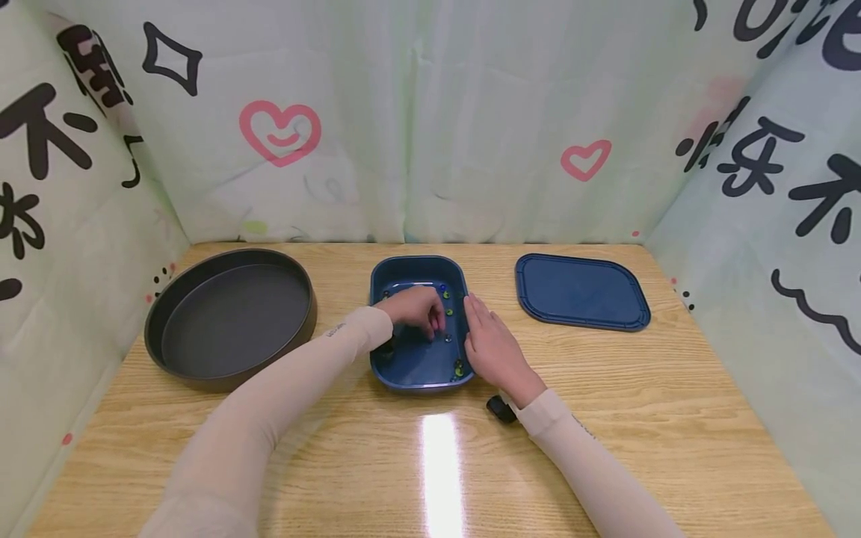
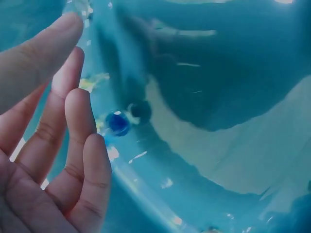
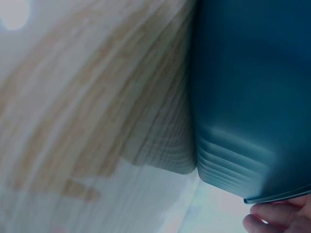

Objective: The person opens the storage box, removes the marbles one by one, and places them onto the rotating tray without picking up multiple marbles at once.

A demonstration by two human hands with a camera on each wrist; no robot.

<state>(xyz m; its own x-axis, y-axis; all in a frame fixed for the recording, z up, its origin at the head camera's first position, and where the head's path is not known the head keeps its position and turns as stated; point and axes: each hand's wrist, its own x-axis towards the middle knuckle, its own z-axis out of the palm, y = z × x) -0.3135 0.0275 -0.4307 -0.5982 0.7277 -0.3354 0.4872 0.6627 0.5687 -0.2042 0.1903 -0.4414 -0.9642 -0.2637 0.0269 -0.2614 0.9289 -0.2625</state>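
A deep blue rectangular box (image 1: pixel 418 373) stands mid-table with several small glass marbles inside, mostly along its right side. My left hand (image 1: pixel 418 308) reaches down into it, fingers loosely bent among the marbles. In the left wrist view, the thumb (image 2: pixel 58 36) extends over the index finger and hides its tip; no marble shows between the fingers. A blue marble (image 2: pixel 117 123) lies just beyond the fingertips, with a yellowish one near it. Against the box's outer right wall lies my right hand (image 1: pixel 494 344), fingers straight and together. Its fingertips (image 3: pixel 272 213) are at the rim.
A large round dark grey pan (image 1: pixel 232 317) sits at the left of the wooden table (image 1: pixel 350 456). At the right lies a flat blue lid (image 1: pixel 581 291). Printed white curtains (image 1: pixel 430 134) enclose the back and sides. A black wrist device (image 1: pixel 501 409) hangs below the right wrist.
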